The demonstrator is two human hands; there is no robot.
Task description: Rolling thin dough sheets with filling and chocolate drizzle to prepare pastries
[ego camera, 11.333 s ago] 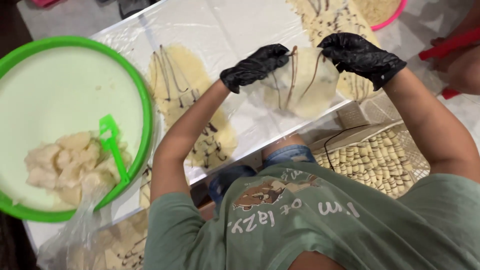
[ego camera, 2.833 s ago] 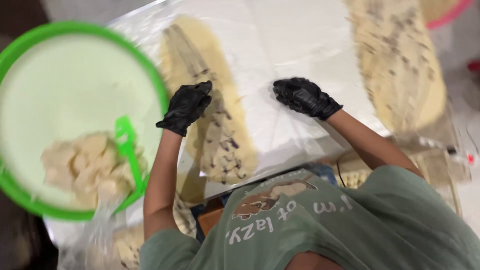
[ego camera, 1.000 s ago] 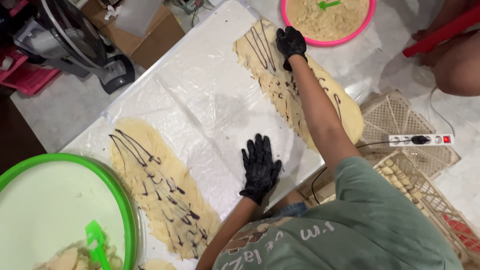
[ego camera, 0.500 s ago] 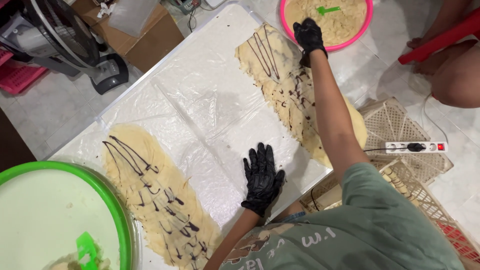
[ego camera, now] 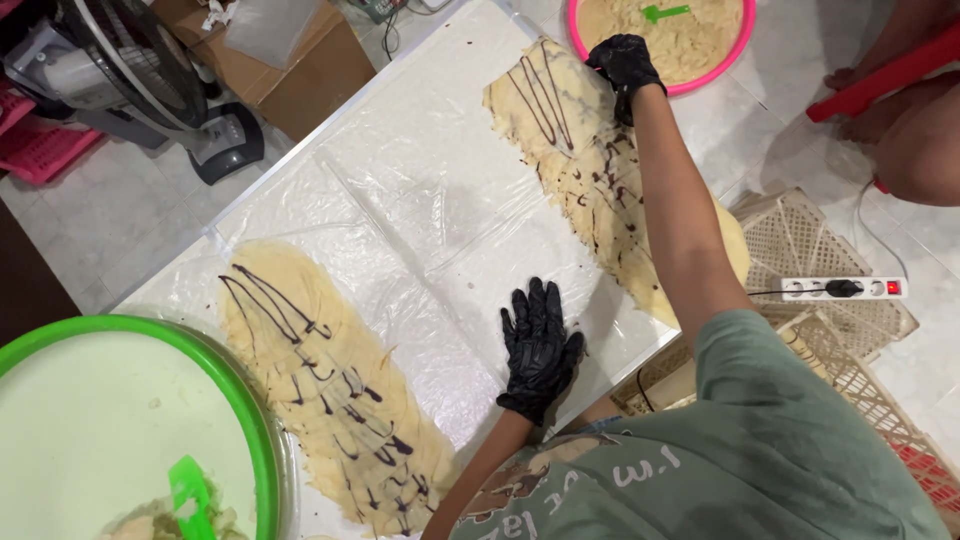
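the right hand, in a black glove, has its fingers curled narrow and pressed down on the far end of the dough strip. whether they pinch a bit of the dough or only press on it, i cannot tell. that dough strip is pale yellow with dark chocolate lines drawn along it, and it runs from under those fingers back along the right side of the plastic sheet, passing under the outstretched forearm.

the left hand, also in a black glove, lies flat on the plastic sheet with its fingers spread wide, holding nothing. it touches only bare plastic, near the close edge of the sheet and between the two strips of dough, apart from both.

the second dough strip, also streaked with dark lines, lies along the left side of the plastic sheet, well apart from the left hand.

just beyond the far right corner of the plastic sheet, near the right hand, sits a pink bowl of pale dough with a green scraper in it. at the near left corner of the sheet is a green bowl with a second green scraper. right of the sheet lie cream plastic trays and a white power strip. beyond the sheet's far left side a fan and a cardboard box stand on the tiled floor.
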